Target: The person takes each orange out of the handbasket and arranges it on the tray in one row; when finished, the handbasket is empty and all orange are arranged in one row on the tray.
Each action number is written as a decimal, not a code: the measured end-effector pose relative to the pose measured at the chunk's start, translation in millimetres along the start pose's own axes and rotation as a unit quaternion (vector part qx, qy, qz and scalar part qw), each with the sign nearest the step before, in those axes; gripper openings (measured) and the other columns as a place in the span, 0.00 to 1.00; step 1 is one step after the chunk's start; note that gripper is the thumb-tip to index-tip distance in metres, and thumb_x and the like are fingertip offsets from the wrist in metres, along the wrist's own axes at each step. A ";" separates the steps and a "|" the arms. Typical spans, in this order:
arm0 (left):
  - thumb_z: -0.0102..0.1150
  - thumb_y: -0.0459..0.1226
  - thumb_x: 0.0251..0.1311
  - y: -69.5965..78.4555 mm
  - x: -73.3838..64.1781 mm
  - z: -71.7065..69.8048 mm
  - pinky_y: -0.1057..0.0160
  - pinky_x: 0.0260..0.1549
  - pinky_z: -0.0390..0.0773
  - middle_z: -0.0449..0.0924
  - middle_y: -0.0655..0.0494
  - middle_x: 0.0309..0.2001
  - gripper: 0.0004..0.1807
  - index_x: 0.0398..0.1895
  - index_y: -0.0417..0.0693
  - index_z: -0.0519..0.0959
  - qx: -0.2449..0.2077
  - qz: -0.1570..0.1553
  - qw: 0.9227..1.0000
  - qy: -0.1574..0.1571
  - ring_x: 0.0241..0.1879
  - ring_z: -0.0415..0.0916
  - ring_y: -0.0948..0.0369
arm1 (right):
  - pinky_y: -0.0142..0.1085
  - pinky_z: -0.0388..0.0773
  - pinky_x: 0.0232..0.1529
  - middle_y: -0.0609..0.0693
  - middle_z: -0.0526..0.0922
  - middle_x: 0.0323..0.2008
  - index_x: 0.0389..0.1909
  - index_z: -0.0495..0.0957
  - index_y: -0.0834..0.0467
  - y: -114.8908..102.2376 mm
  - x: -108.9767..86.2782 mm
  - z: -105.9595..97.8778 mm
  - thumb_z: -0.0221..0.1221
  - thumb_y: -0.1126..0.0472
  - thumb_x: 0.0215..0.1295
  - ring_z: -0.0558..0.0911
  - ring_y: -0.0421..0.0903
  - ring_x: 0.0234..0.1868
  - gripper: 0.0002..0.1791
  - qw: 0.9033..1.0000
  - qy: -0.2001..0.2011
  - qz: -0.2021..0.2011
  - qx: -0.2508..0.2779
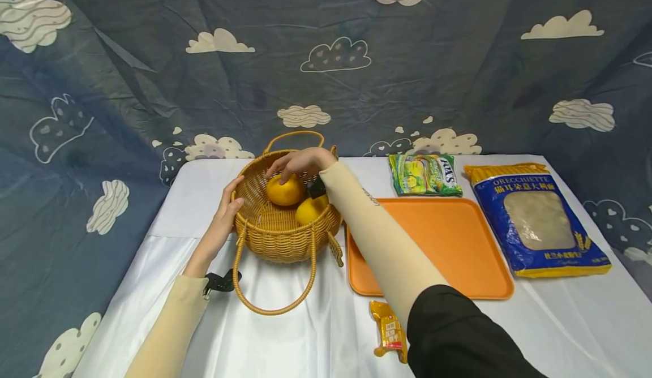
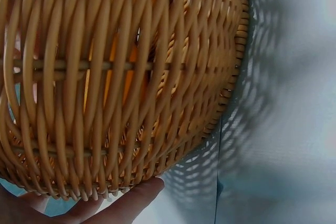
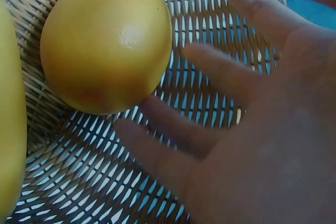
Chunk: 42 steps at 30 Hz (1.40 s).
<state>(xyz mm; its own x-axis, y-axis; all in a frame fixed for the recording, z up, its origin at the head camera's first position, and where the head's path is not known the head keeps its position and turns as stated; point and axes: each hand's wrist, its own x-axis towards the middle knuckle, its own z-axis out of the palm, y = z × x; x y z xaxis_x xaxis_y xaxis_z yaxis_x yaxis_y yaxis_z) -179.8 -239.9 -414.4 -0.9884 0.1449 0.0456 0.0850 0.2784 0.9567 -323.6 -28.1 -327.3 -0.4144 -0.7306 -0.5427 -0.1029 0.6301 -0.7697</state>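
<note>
A wicker basket (image 1: 277, 245) with two loop handles stands on the white table. In it lie a round orange-yellow fruit (image 1: 285, 190) and, to its right, a yellow fruit (image 1: 309, 211) partly covered by the right wrist. My right hand (image 1: 305, 162) reaches into the basket over the round fruit. In the right wrist view its fingers are spread beside that fruit (image 3: 107, 43), with one fingertip at its lower edge. My left hand (image 1: 222, 219) rests against the basket's left side at the rim. The left wrist view shows straight fingers (image 2: 131, 203) along the weave.
Right of the basket lies an orange tray (image 1: 438, 242), partly under the right forearm. Behind it is a green candy bag (image 1: 425, 175); a blue pasta bag (image 1: 540, 219) lies to its right. A small golden packet (image 1: 389, 330) sits in front of the tray.
</note>
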 end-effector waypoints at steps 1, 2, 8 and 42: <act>0.33 0.49 0.72 0.0 -0.1 0.3 0.30 0.49 0.63 0.34 0.49 0.75 0.30 0.75 0.69 0.43 -0.001 -0.001 1.000 0.000 0.65 0.50 0.35 | 0.49 0.57 0.65 0.51 0.49 0.74 0.70 0.63 0.52 -0.5 0.7 0.8 0.49 0.65 0.71 0.49 0.53 0.73 0.27 1.000 0.000 0.011 -0.021; 0.33 0.50 0.72 -0.1 -0.2 0.5 0.30 0.49 0.63 0.34 0.49 0.75 0.30 0.75 0.69 0.43 -0.001 -0.002 1.000 0.000 0.65 0.50 0.36 | 0.50 0.58 0.64 0.50 0.49 0.74 0.70 0.63 0.50 -1.0 1.4 1.7 0.50 0.64 0.70 0.49 0.53 0.72 0.27 0.999 -0.001 0.021 -0.041; 0.34 0.50 0.72 -0.7 -0.6 1.3 0.30 0.49 0.62 0.35 0.49 0.75 0.30 0.75 0.69 0.44 -0.004 0.002 1.000 0.001 0.65 0.50 0.36 | 0.42 0.66 0.55 0.48 0.48 0.74 0.69 0.66 0.45 -4.1 6.9 9.4 0.51 0.65 0.70 0.55 0.52 0.70 0.27 0.993 -0.019 0.052 -0.107; 0.33 0.47 0.72 0.6 -0.8 2.5 0.32 0.51 0.62 0.35 0.50 0.75 0.30 0.76 0.62 0.43 -0.016 0.021 1.000 0.003 0.66 0.49 0.37 | 0.45 0.76 0.37 0.52 0.61 0.62 0.71 0.56 0.47 15.7 -87.9 -12.5 0.55 0.57 0.69 0.73 0.51 0.33 0.32 0.983 0.002 -0.181 -0.014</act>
<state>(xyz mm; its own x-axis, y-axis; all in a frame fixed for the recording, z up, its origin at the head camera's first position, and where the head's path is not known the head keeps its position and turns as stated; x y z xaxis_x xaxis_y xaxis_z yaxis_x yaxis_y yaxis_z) -178.6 -237.5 -414.6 -0.9848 0.1496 0.0886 0.1234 0.2422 0.9624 -300.1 49.3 -287.5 -0.3502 -0.9072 -0.2331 -0.2690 0.3358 -0.9027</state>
